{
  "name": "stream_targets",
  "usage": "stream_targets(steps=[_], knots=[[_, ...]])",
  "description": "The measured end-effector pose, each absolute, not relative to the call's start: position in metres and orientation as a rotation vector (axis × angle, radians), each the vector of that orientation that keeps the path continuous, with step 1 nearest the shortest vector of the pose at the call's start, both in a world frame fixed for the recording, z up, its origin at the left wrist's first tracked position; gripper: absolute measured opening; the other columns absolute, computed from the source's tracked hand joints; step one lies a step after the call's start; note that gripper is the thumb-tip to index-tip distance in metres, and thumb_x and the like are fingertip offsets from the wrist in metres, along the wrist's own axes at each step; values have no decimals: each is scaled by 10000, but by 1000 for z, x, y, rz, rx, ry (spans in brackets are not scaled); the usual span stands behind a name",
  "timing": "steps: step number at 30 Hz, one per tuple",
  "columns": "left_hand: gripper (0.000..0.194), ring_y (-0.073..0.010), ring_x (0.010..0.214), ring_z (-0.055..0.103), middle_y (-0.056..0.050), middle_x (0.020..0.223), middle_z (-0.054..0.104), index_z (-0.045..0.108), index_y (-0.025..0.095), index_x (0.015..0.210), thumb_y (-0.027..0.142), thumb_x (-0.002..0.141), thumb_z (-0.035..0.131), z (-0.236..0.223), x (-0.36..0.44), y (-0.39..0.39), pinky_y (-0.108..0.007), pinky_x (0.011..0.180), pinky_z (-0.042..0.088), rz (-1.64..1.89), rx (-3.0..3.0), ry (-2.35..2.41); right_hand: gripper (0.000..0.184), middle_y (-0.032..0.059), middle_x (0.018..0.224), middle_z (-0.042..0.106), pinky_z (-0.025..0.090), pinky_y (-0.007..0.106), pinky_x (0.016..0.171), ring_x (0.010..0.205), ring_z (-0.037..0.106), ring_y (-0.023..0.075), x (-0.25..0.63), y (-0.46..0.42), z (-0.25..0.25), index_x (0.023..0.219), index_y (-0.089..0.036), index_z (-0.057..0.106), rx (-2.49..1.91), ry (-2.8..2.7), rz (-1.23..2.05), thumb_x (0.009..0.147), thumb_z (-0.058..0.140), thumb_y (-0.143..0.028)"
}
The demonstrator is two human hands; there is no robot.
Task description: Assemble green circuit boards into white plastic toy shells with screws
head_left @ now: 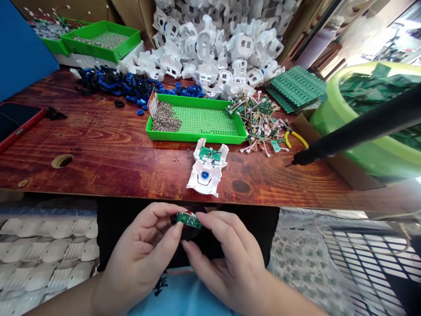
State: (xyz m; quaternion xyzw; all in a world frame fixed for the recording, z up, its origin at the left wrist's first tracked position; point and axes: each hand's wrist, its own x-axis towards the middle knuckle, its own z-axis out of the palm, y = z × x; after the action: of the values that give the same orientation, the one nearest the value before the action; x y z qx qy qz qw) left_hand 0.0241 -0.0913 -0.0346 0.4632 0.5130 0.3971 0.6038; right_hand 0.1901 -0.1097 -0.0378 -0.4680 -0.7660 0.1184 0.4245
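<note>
Over my lap, just off the table's front edge, I hold a small green circuit board (188,220). My left hand (144,250) pinches its left end between thumb and fingers. At the board's right end, the fingertips of my right hand (230,250) grip it, with the thumb lower down. Something dark lies behind the board, too shadowed to make out. Beyond my hands, on the table, rests a white plastic housing (204,184) with a blue round part inside. Behind it sits a second white shell piece holding another green board (210,154).
A green tray (197,138) with small screws stands mid-table. Wired boards (259,118), yellow-handled pliers (296,138) and stacked green panels (296,87) lie to its right. A black electric screwdriver (355,127) juts in from the right. White housings (210,48) are heaped behind.
</note>
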Motion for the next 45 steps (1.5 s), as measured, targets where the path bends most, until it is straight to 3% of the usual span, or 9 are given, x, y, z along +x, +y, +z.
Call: stream_targets(steps=[6,9,13,16,23,27,31,36,45], knots=[[184,-71,670,683,107,674,723,516,305,958,250,837,643,-30,25,-89,-121,686,546,884,876,1022,451,96,962,665,587,247,703,850,654,165,194,-109,-37,1189,-148,500,-1118,-1962,306,766,657,-156],[243,-107,792,700,73,805,759,524,316,1002,269,814,669,-27,20,-90,-183,779,549,873,874,1011,478,95,971,664,576,239,727,850,644,161,205,-100,-34,1196,-142,511,-1107,-1968,199,748,679,-143],[111,-158,905,679,3,941,737,657,272,929,324,839,617,-24,13,-88,-219,844,521,768,1169,1098,511,86,1009,662,557,326,796,888,624,205,231,-61,-27,1191,-204,549,-1201,-1816,-234,714,725,-157],[154,-181,1008,638,-18,1081,694,658,263,988,306,863,578,-24,11,-78,-221,836,509,725,1326,1159,407,99,999,667,541,355,803,897,630,223,247,-22,-23,1140,-195,580,-1294,-1823,-395,754,703,-234],[468,-238,1258,459,-87,1329,536,432,218,1297,386,876,548,-25,20,-37,-359,1032,387,653,1186,1152,299,102,961,653,529,369,754,880,632,239,250,6,-29,1066,-161,607,-1424,-2009,-75,806,622,-309],[594,-259,1187,543,-112,1279,593,347,200,1386,370,862,568,-30,27,-17,-416,1022,403,597,1142,1068,308,78,967,654,526,333,780,877,632,201,249,-10,-31,1082,-176,591,-1386,-2019,101,808,630,-311],[552,-254,1052,636,-80,1079,710,397,202,1362,294,852,586,-33,37,-6,-403,924,487,577,1133,989,316,47,916,649,528,296,765,846,626,170,249,-22,-32,1084,-194,596,-1335,-2082,274,792,655,-298],[363,-220,1017,640,-58,1085,695,559,191,1162,175,804,622,-34,49,-4,-358,902,501,614,1134,948,326,77,1032,583,527,295,810,938,609,173,250,-29,-34,1079,-193,623,-1313,-2098,393,768,671,-278],[181,-157,929,641,-12,944,681,532,188,937,140,792,630,-30,58,-19,-261,786,512,776,1059,1016,290,60,1102,570,557,318,695,803,637,158,236,-43,-18,1060,-215,636,-1455,-2193,519,776,649,-268]])
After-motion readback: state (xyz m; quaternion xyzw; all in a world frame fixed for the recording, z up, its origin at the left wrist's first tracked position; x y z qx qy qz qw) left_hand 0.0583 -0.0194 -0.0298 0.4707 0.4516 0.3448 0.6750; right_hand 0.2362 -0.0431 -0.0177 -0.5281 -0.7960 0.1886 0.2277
